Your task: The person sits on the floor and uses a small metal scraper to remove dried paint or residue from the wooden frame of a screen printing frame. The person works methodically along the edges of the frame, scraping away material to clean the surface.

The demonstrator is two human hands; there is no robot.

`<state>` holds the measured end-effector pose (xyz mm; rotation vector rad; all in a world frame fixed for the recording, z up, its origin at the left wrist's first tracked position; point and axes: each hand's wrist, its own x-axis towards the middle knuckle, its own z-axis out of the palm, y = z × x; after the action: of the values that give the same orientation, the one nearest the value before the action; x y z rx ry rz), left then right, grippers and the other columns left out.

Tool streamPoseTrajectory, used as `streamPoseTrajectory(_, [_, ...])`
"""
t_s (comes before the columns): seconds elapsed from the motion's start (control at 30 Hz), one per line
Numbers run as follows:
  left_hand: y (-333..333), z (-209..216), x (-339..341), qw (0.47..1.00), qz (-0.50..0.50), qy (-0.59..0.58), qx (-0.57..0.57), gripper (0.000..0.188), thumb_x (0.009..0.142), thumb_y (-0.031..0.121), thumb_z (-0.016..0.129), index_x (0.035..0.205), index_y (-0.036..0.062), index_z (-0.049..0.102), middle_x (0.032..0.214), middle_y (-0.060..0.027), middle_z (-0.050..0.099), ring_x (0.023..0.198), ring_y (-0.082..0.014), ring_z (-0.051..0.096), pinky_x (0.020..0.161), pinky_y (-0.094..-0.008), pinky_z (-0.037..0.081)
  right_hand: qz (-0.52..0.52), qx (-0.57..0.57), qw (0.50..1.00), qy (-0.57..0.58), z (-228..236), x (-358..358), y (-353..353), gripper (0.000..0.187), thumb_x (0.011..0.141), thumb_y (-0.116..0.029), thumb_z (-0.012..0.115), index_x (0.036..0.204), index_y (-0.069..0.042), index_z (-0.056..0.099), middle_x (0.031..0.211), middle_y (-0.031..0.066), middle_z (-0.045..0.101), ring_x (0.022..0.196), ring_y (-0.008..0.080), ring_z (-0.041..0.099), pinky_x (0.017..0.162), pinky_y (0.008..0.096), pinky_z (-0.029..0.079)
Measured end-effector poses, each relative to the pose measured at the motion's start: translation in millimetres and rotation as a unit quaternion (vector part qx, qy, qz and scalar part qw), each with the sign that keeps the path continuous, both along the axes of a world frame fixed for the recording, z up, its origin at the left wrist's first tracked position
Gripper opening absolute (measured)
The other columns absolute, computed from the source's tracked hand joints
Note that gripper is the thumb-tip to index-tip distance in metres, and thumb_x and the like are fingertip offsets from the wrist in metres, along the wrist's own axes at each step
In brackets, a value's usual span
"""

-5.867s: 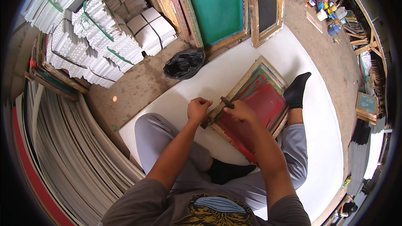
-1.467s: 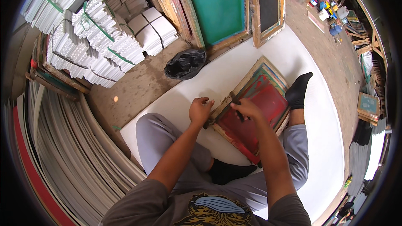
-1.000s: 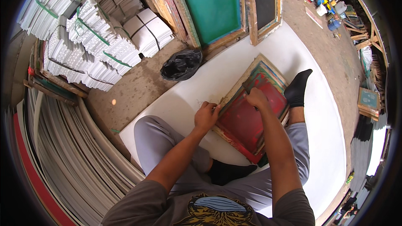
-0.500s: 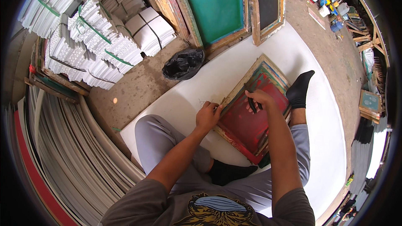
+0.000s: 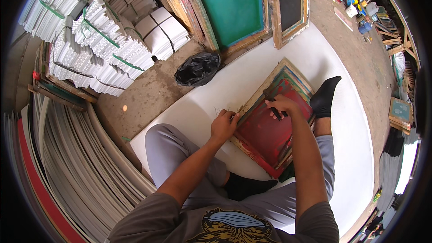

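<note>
A wooden screen-printing frame (image 5: 265,132) with a red, paint-smeared mesh lies at a slant between my legs. My left hand (image 5: 223,125) is closed on its left edge, with the fingertips partly hidden. Over the mesh, my right hand (image 5: 283,104) grips black-handled pliers (image 5: 276,113), their dark head pointing toward the frame's upper left side. The fingers cover much of the tool, so whether its jaws touch the wood is unclear. Thin wiry scraps (image 5: 220,109) lie beside my left fingers.
Beneath the frame and my legs is a white padded sheet (image 5: 193,108). A black plastic bag (image 5: 197,69) sits at its far edge. Beyond stand a green screen frame (image 5: 229,9) and a dark one (image 5: 288,6). White bundled stacks (image 5: 101,40) and grey sheets (image 5: 85,148) fill the left.
My right hand has turned slightly and shifted a little to the right with the pliers. My left hand stays on the frame's edge. The view has moved slightly.
</note>
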<state>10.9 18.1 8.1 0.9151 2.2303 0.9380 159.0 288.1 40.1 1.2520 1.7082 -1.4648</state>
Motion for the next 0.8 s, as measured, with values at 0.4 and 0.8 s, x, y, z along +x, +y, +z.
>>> streamPoseTrajectory(0.4, [-0.3, 0.4, -0.4, 1.0, 0.003, 0.005, 0.011, 0.038, 0.103, 0.043, 0.061, 0.106, 0.0086, 0.077, 0.104, -0.0118, 0.069, 0.088, -0.0314, 0.072, 0.08, -0.0442, 0.056, 0.059, 0.062, 0.996, 0.02, 7.8, -9.4, -1.0, 0.045, 0.102, -0.038, 0.066, 0.099, 0.007, 0.066, 0.076, 0.0144, 0.073, 0.054, 0.0198, 0.07, 0.039, 0.0324, 0.049])
streamPoseTrajectory(0.8, [1.3, -0.5, -0.6, 1.0, -0.005, 0.004, 0.005, 0.04, 0.103, 0.044, 0.059, 0.108, 0.0079, 0.077, 0.104, -0.012, 0.069, 0.088, -0.0315, 0.072, 0.08, -0.0439, 0.056, 0.049, 0.068, 0.996, 0.015, 1.3, -3.5, 1.0, 0.046, 0.103, -0.041, 0.063, 0.1, 0.005, 0.067, 0.074, 0.0139, 0.072, 0.057, 0.0202, 0.07, 0.045, 0.0343, 0.053])
